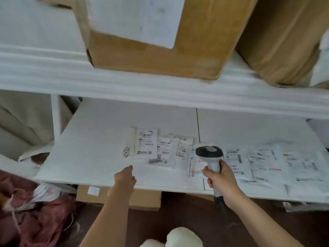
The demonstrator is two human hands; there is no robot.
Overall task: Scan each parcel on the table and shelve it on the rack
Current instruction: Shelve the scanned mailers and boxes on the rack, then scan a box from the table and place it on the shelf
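On lower rack shelf (99,139), flat white poly parcels (156,147) lie in overlapping row, labels up, long axes running away from person. Nearest parcel just ahead-right of left hand (125,175), fingers relaxed, holding nothing. Right hand (219,177) grips scanner (211,157) by handle, head over parcel row. Cardboard boxes (160,41) above.

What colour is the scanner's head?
Black with a grey top, on a white handle; the scanner shows in the head view.

White parcels (154,147) with black barcodes lie on a white shelf (99,139) below brown cartons (195,41).
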